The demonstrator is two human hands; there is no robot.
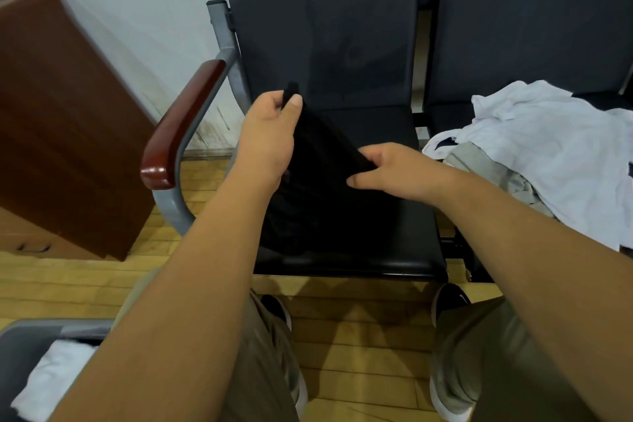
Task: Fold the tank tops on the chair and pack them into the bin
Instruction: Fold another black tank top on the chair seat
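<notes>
Both the left hand [270, 134] and the right hand [394, 171] pinch a black tank top [318, 188], held above the chair seat [404, 250] at centre. White garments [548, 154] lie heaped at 3 o'clock; the grey bin [41, 327] sits at 7 o'clock.

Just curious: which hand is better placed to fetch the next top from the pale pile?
Probably the right hand: both grip the black top, but the pile lies just beside it, farther from the left hand.
</notes>
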